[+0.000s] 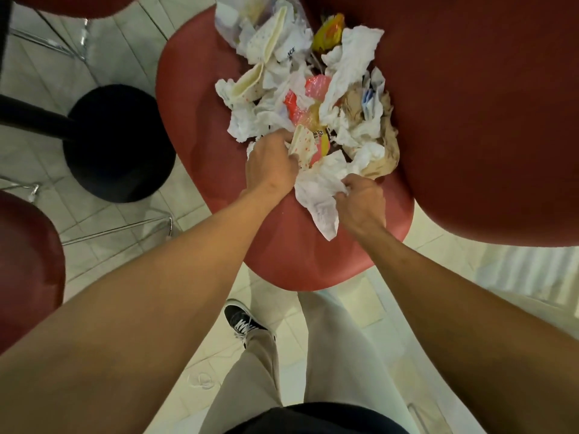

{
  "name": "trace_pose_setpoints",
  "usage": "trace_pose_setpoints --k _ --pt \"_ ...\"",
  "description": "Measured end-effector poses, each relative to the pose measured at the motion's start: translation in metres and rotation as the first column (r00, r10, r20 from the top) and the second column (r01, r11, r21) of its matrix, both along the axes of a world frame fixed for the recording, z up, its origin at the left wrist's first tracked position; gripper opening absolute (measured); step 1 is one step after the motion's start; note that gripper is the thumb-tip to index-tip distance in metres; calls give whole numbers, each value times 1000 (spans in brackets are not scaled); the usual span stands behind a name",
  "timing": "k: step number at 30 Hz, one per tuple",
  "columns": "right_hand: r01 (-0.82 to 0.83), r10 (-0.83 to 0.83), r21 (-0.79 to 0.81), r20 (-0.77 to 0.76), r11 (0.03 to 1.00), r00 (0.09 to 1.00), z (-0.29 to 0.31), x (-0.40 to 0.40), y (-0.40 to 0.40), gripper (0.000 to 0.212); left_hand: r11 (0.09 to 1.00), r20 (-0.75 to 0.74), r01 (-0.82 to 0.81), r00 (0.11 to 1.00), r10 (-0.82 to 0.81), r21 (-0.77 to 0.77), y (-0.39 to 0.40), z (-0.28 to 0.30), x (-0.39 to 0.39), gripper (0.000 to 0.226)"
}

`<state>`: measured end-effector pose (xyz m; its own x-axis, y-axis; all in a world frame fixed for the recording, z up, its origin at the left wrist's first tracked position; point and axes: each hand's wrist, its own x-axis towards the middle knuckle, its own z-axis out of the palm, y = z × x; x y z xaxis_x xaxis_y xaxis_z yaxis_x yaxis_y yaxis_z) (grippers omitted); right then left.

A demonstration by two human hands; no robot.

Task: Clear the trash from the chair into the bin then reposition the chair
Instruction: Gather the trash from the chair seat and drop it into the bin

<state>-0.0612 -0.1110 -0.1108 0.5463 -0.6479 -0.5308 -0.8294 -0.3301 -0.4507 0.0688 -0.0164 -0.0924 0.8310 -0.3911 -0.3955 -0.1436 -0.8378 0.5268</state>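
Far left, a round black table base (pixel 119 142) is parked on the pale tiled floor (pixel 47 76), with the edge of another red seat (pixel 28 261) poking in below it. Next over, the red chair (pixel 200 126) is piled with the trash (pixel 307 98): crumpled white napkins, a spotted paper wrapper (pixel 302 145), bits of red and pink plastic, a yellow wrapper (pixel 329 31) at the far end, brown paper toward the right side. No bin can be seen anywhere in view.

The left hand (pixel 271 161) is dug into the near edge of the heap, fingers curled around the spotted wrapper. Just right of it, the right hand (pixel 360 202) has a big white napkin (pixel 319 192) pinched between thumb and fingers, the tail of it draped over the seat toward the front edge.

Handling-wise, it all looks featherlight, soft and floppy, nothing stiff or breakable. Single pinches would probably shed bits, so the pile is likely best scooped from both sides and squashed into one wad, with the slick plastic tucked inside the paper. The large red chair back (pixel 488 120) fills the right.
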Motion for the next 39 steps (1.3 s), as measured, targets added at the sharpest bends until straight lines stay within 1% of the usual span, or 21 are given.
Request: trace_pose_setpoints --k 3,7,10,14,16,22,25,30,34,37,39 --pt "8 -7 -15 45 1000 999 27 4 11 20 999 26 -23 999 23 -24 20 23 -7 28" --pt "-39 43 -33 106 999 993 62 10 37 23 996 77 -65 995 69 -59 59 54 -15 26" --pt "-55 59 -31 126 998 990 74 14 52 24 993 90 -94 991 101 -73 81 66 -23 23" --pt "-110 114 -33 160 993 980 97 18 98 25 983 75 -163 983 170 -84 134 87 -33 17" --pt "-155 161 -53 167 987 973 106 18 122 23 978 78 -193 977 199 -79 163 95 -39 18" --pt "-263 265 -40 222 964 938 122 18 201 23 953 82 -300 949 303 -53 258 112 -57 25" --pt "-313 317 -55 221 948 922 133 18 240 25 923 71 -381 921 384 -51 305 118 -70 24" --pt "-436 441 -71 211 897 872 140 18 306 20 880 62 -475 878 475 -17 385 120 -99 19" --pt "-506 494 7 208 862 844 139 13 358 21 816 43 -578 816 577 21 444 113 -124 18" --pt "-587 567 23 227 810 792 135 7 399 23 759 48 -649 761 647 54 484 111 -141 17" --pt "-615 585 68 242 785 774 135 3 424 23 719 39 -692 722 691 70 505 110 -151 15"
